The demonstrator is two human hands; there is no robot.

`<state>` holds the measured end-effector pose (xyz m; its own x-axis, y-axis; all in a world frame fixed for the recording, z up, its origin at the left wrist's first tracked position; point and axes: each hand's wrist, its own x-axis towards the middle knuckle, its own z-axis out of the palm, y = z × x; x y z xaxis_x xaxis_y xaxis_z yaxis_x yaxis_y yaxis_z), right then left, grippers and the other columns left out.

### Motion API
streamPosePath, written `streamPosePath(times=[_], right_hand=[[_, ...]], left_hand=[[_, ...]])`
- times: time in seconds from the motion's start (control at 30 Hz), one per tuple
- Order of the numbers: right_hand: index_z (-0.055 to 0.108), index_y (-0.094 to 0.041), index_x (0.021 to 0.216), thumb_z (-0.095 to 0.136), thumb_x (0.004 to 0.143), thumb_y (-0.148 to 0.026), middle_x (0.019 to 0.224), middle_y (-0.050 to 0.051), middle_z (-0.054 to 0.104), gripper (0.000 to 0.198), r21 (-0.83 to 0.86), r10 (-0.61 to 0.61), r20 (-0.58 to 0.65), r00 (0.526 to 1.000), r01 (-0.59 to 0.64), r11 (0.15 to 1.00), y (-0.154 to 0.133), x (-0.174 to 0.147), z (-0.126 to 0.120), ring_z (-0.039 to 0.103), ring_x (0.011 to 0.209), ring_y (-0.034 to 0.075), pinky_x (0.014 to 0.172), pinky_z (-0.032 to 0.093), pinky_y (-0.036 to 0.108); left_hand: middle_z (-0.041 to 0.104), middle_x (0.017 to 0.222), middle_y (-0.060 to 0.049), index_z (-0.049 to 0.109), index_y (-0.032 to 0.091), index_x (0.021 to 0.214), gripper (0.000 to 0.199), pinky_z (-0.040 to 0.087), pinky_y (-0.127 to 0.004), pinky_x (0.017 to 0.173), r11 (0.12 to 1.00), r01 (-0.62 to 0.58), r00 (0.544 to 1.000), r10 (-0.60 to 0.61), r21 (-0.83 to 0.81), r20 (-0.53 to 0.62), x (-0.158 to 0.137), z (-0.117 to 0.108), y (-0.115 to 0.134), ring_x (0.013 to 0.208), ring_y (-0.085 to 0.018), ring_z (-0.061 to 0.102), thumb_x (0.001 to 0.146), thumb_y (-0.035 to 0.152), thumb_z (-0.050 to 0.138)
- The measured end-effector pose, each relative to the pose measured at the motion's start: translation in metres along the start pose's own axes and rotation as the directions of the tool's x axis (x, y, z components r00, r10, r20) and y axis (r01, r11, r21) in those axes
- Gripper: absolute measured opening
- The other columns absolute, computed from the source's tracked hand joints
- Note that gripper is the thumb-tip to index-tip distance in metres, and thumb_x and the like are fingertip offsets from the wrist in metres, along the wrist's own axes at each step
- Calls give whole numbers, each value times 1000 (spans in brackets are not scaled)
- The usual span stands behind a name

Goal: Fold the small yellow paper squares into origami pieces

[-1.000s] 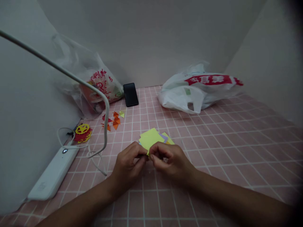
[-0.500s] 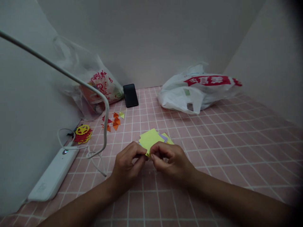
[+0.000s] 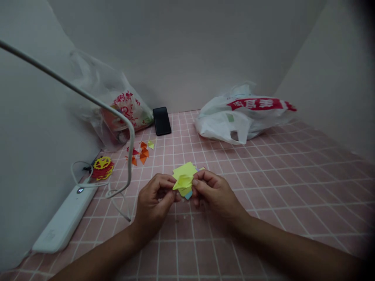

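A small folded yellow paper (image 3: 183, 182) is stretched between my two hands, its middle opened out into a hollow. My left hand (image 3: 155, 203) pinches its left point between thumb and fingers. The right end sits in the fingertips of my right hand (image 3: 215, 191). Behind and beneath it lies a stack of square paper sheets (image 3: 184, 169), yellow on top, with a blue corner showing below and a bit of purple at the right. My right fingers partly hide the stack.
Several small folded papers (image 3: 143, 153) in orange, red and yellow lie left of the stack. A black phone (image 3: 161, 121) stands between two plastic bags (image 3: 129, 105). At left are a white power bank (image 3: 66, 218), cables (image 3: 131, 156) and yellow-red cutouts (image 3: 102, 168).
Both hands have moved apart slightly. The folded yellow paper, earlier a small bunched piece mostly hidden by the fingers, now shows wide and opened between them.
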<state>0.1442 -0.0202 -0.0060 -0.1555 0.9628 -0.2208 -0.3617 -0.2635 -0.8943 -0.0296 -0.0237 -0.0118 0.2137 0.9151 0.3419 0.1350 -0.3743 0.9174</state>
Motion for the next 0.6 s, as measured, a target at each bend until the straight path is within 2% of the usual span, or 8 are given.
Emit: streamPosePath(times=[0.1, 0.2, 0.37, 0.6], right_hand=[[51, -19, 71, 67, 73, -33, 53, -7, 57, 22, 32, 20, -1, 1000, -20, 999, 2, 1, 1, 52, 41, 7, 43, 42, 20], [51, -19, 72, 67, 74, -33, 54, -6, 58, 22, 28, 24, 23, 999, -25, 999, 6, 0, 0, 52, 41, 7, 44, 43, 20], [53, -18, 76, 63, 78, -30, 62, -3, 60, 16, -82, -56, 76, 996, 62, 995, 7, -2, -1, 55, 48, 9, 49, 45, 22], [53, -20, 81, 64, 78, -30, 68, -4, 55, 15, -241, -154, 111, 982, 177, 954, -2, -3, 0, 53, 55, 11, 52, 44, 24]], left_hand=[[58, 100, -1, 59, 20, 87, 18, 58, -24, 61, 999, -18, 1000, 19, 28, -6, 0, 1, 0, 65, -9, 66, 86, 2, 56], [58, 93, -1, 58, 20, 86, 18, 56, -24, 62, 992, -81, 996, 83, 100, -23, 1, 1, 0, 70, -11, 65, 85, 2, 56], [59, 85, -2, 59, 19, 85, 18, 52, -22, 63, 921, -182, 980, 197, 343, -9, 2, -1, 2, 78, -14, 62, 84, 1, 57], [60, 83, -4, 58, 18, 85, 19, 52, -26, 68, 852, -303, 952, 291, 428, 94, 3, 0, 5, 79, -16, 61, 84, -1, 55]])
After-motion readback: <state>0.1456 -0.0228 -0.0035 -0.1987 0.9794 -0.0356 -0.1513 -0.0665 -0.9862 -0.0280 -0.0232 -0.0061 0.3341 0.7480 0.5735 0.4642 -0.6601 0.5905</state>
